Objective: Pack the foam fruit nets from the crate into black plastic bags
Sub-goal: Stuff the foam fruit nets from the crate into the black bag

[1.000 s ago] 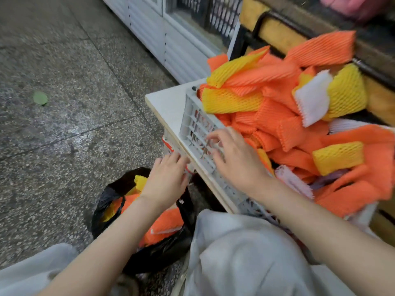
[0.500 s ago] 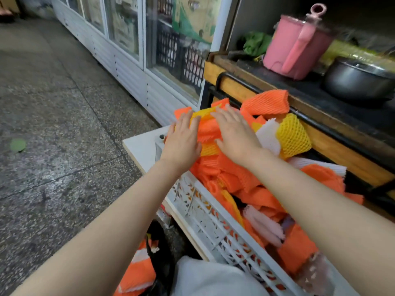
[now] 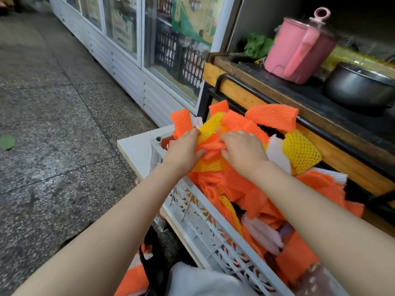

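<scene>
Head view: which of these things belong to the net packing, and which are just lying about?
In the job:
foam nets, heaped in the crate
crate
black bag, by the floor, some nets inside
left hand and right hand, both gripping nets

Lying about:
pink pot on the counter
dark pan beside it
green bundle
green leaf on the floor

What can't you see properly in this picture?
Head view:
- Black plastic bag: mostly cut off by the bottom edge, so how full it is cannot be told.
- Crate floor: buried under the foam nets.
- Right hand fingertips: tucked into the nets.
- Pink pot contents: covered by its lid.
</scene>
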`<state>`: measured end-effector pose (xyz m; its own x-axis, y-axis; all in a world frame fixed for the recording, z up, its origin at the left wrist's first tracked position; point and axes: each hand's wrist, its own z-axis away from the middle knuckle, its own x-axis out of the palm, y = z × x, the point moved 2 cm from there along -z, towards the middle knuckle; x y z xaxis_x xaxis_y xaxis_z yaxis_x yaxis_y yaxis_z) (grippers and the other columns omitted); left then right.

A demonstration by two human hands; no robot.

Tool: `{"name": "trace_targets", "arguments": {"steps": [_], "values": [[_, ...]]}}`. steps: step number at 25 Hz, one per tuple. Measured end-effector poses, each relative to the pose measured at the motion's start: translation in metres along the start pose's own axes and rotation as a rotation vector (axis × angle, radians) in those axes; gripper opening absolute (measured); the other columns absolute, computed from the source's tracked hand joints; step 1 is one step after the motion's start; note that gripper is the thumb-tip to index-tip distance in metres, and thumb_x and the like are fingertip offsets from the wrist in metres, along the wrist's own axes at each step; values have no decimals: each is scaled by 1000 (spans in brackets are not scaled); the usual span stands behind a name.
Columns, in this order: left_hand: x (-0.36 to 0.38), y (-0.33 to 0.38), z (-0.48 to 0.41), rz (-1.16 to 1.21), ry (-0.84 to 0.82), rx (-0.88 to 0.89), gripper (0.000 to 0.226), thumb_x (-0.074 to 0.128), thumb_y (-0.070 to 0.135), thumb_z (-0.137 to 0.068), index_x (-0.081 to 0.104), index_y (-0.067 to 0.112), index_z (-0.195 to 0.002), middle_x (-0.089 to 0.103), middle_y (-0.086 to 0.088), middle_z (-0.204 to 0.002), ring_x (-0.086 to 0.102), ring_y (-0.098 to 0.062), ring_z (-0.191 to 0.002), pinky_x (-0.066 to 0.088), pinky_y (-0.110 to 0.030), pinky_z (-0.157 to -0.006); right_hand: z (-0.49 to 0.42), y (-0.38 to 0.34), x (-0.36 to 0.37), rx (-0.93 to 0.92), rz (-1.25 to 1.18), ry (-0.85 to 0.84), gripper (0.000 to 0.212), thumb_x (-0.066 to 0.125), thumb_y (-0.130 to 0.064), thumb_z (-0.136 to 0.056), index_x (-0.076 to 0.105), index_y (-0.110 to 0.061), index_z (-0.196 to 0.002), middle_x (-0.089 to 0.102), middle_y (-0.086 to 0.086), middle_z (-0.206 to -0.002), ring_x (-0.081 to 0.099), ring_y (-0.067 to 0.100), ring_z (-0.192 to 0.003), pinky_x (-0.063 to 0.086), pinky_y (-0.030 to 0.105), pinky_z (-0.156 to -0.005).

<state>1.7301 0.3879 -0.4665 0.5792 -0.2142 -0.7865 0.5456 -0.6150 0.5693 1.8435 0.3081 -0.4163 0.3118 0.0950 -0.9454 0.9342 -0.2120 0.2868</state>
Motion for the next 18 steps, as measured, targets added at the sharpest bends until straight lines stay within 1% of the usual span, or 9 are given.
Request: {"name": "trace_targets", "arguments": {"steps": [3, 4, 6, 8, 10, 13, 14, 16, 18], "values": [[-7, 9, 16, 58, -14, 51, 51, 67, 29, -85, 47, 9, -127, 58, -12, -119, 53, -28, -111, 35, -28, -80, 28, 9, -10, -37, -22, 2, 25, 44, -28, -94, 53, -21, -116, 59, -2, -118, 50, 23, -115, 39, 35, -85], [-8, 14, 23, 64, -44, 78, 51, 68, 27, -84, 48, 9, -127, 59, -12, -118, 53, -28, -110, 34, -27, -78, 40, 12, -12, -39, -35, -7, 25, 44, -31, -94, 53, -23, -117, 59, -4, -118, 50, 21, -115, 39, 35, -84], [-8, 22, 35, 79, -110, 118, 49, 69, 19, -82, 51, 10, -126, 60, -12, -118, 53, -28, -111, 35, -29, -81, 65, 17, -15, -29, -77, -25, 29, 44, -35, -95, 52, -26, -121, 59, -7, -122, 51, 18, -117, 40, 34, -86], [-8, 30, 45, 119, -104, 127, 41, 66, 9, -80, 55, 10, -120, 63, -11, -110, 56, -28, -105, 36, -30, -78, 86, 24, -18, 19, -151, -11, 31, 47, -37, -94, 53, -28, -123, 60, -8, -123, 53, 18, -116, 42, 34, -85], [-14, 36, 54, 207, 18, 100, 27, 61, 3, -79, 60, 9, -105, 63, -7, -91, 58, -28, -91, 34, -29, -68, 100, 35, -25, 141, -253, 23, 30, 52, -39, -92, 57, -30, -120, 65, -5, -115, 58, 21, -110, 44, 34, -79], [-28, 40, 69, 298, 229, -44, 9, 57, 5, -80, 55, 12, -87, 51, 4, -68, 49, -17, -66, 26, -25, -54, 109, 51, -37, 308, -461, 87, 22, 59, -39, -87, 64, -29, -106, 69, -2, -96, 63, 25, -93, 47, 34, -71], [-32, 42, 76, 335, 277, -82, 8, 57, 7, -82, 52, 13, -85, 48, 6, -64, 46, -12, -61, 26, -26, -53, 112, 53, -41, 333, -538, 138, 20, 60, -38, -87, 65, -27, -103, 69, -2, -93, 63, 24, -90, 49, 36, -72], [-37, 47, 89, 437, 348, -140, 9, 56, 9, -84, 49, 14, -87, 48, 8, -63, 46, -4, -58, 29, -23, -51, 116, 49, -52, 362, -653, 252, 22, 61, -34, -87, 66, -22, -104, 68, -2, -94, 63, 20, -89, 51, 38, -76], [-40, 57, 101, 509, 382, -148, 14, 56, 10, -86, 45, 17, -92, 50, 9, -66, 48, -2, -59, 30, -23, -50, 120, 38, -61, 382, -740, 337, 21, 62, -32, -87, 66, -19, -104, 67, -4, -91, 61, 15, -87, 48, 33, -77]]}}
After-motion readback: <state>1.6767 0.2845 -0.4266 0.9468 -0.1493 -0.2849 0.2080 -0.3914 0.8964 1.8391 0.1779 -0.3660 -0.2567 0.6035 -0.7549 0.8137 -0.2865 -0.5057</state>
